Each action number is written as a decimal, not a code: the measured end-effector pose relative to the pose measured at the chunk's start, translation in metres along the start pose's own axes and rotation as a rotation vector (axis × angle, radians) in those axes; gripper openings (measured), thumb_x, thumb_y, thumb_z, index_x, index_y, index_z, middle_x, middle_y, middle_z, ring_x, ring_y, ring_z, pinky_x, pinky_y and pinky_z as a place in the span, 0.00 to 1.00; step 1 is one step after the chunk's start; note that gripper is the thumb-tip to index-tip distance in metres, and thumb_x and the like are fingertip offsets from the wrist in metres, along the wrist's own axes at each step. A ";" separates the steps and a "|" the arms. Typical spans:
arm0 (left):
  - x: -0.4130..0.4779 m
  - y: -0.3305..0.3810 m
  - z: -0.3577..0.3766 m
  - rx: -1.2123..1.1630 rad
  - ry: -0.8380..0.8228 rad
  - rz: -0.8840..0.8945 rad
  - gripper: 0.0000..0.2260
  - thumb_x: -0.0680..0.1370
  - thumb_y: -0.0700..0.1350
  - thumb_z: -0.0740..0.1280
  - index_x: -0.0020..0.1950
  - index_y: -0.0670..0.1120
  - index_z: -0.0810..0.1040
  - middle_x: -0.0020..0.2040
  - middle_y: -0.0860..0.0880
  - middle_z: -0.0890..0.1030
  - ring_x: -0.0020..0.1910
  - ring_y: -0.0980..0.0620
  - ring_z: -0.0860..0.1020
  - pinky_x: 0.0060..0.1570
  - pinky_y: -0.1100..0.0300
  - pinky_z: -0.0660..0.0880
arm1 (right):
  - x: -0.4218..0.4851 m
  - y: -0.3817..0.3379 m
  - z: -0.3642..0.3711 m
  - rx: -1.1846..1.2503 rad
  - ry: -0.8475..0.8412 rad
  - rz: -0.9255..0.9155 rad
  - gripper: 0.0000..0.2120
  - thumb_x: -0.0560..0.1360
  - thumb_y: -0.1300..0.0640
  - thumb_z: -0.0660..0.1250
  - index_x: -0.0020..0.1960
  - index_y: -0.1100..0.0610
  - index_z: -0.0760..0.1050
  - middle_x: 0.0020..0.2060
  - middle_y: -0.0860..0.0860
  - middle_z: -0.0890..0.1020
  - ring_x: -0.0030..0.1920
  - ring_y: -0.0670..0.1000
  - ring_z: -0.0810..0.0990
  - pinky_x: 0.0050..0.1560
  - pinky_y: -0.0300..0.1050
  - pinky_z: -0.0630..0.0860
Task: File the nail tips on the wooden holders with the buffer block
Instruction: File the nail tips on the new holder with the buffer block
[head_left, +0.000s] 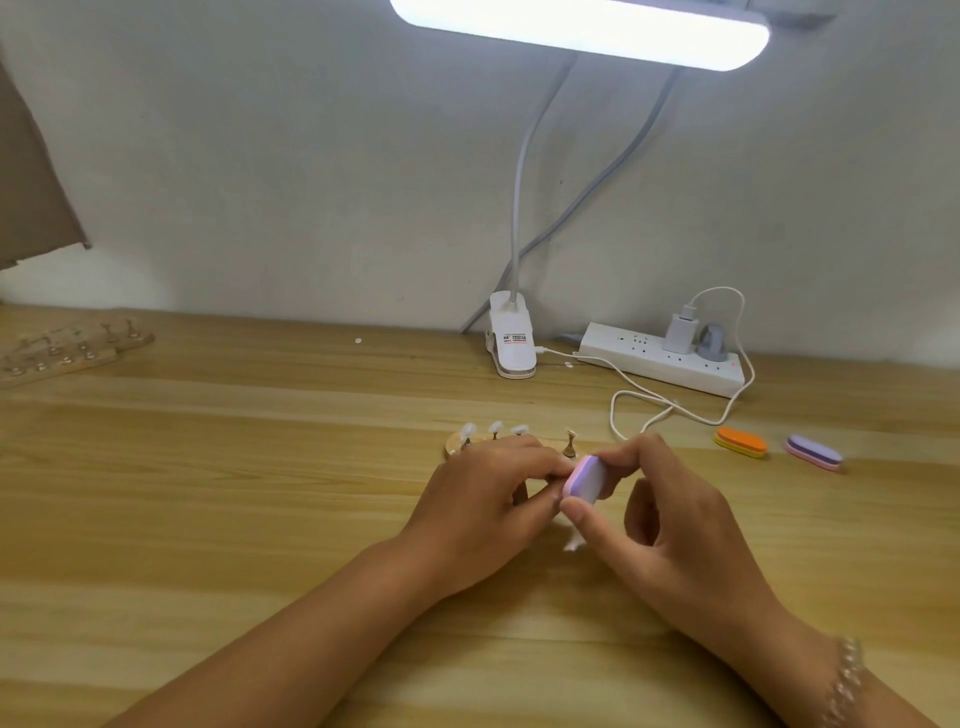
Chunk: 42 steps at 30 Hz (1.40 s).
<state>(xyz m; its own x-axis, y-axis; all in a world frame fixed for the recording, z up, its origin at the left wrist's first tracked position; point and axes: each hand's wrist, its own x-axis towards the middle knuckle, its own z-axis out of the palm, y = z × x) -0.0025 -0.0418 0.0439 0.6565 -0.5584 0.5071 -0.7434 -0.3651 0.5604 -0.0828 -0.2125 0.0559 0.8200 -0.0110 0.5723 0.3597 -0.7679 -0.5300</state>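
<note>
A person's right hand (670, 514) pinches a pink-and-lilac buffer block (586, 480) between thumb and fingers above a wooden table (260, 493), the block's long axis tilted from lower left up toward the far right. The left hand (488, 499), knuckles up and fingers curled, closes on something small pressed against the block's near end; what it grips is hidden. Just behind the left hand, a wooden holder (453, 446) carries three pale nail tips (494, 428) standing upright. Two more buffers, an orange one (741, 442) and a purple one (813, 452), lie well apart to the right, near a power strip (660, 358).
</note>
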 end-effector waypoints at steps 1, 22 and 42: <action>0.000 0.000 0.000 -0.002 0.004 -0.001 0.09 0.77 0.51 0.65 0.53 0.57 0.83 0.44 0.61 0.79 0.34 0.61 0.74 0.44 0.59 0.71 | 0.002 0.001 0.000 0.025 -0.003 0.027 0.19 0.70 0.37 0.69 0.50 0.50 0.73 0.39 0.39 0.78 0.27 0.50 0.73 0.29 0.44 0.70; 0.001 -0.001 0.003 -0.060 0.033 0.009 0.09 0.78 0.49 0.65 0.53 0.52 0.83 0.45 0.58 0.84 0.30 0.61 0.75 0.36 0.61 0.71 | -0.002 0.003 0.000 -0.006 -0.018 -0.054 0.14 0.72 0.42 0.70 0.50 0.47 0.71 0.37 0.38 0.77 0.27 0.47 0.73 0.29 0.36 0.66; 0.000 0.000 0.001 -0.002 0.035 0.012 0.04 0.77 0.50 0.68 0.49 0.55 0.83 0.35 0.71 0.75 0.30 0.61 0.74 0.45 0.62 0.68 | 0.000 -0.001 -0.001 -0.085 -0.050 -0.035 0.17 0.70 0.35 0.65 0.47 0.48 0.71 0.37 0.35 0.76 0.29 0.46 0.74 0.28 0.35 0.65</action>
<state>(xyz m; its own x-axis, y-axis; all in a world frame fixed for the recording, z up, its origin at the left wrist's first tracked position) -0.0027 -0.0423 0.0432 0.6517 -0.5365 0.5361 -0.7510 -0.3574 0.5553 -0.0835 -0.2128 0.0567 0.8294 0.0471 0.5566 0.3513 -0.8186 -0.4543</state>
